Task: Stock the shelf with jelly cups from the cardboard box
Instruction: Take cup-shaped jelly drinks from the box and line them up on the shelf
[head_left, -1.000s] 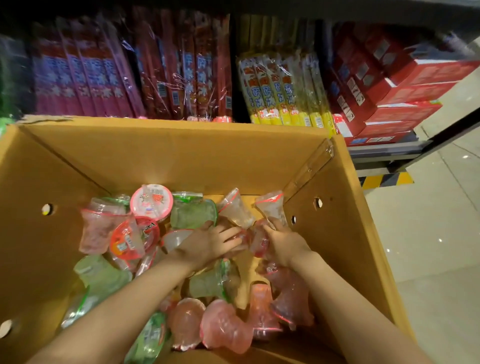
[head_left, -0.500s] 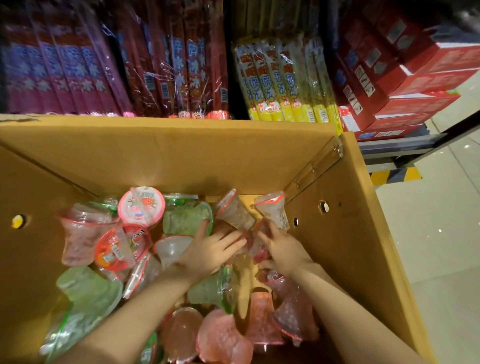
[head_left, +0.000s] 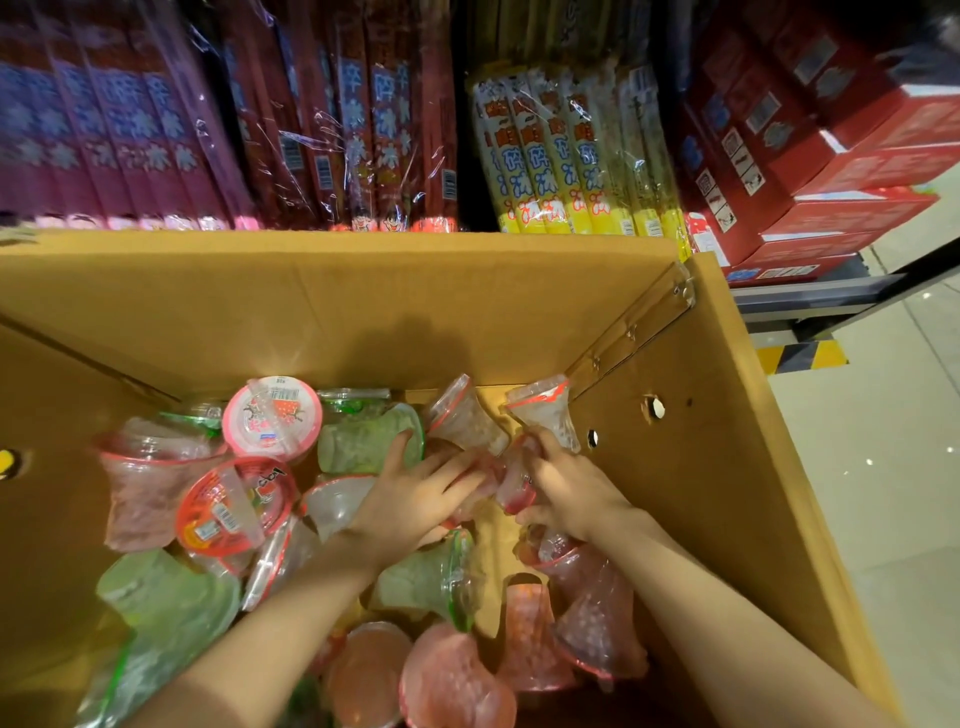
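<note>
While both arms reach down into the cardboard box (head_left: 363, 312), the head view shows the two hands meeting near the middle of its floor, a little toward the far right corner. The left hand (head_left: 415, 501) lies with its fingers (head_left: 457, 470) stretched and slightly apart over a reddish jelly cup (head_left: 470, 499), touching it. The right hand (head_left: 569, 493) has its fingers curled around a small red-rimmed jelly cup (head_left: 517, 480), just beside the left hand. Many more jelly cups (head_left: 218, 512) lie loose on the box floor, pink, green and clear ones, most of them tipped on their sides. One pink-lidded cup (head_left: 272, 415) near the far wall shows its lid upward. Beyond the far wall of the box stands the shelf (head_left: 810, 299), filled with purple packets (head_left: 104, 130), yellow packets (head_left: 566, 150) and red cartons (head_left: 831, 156).
</note>
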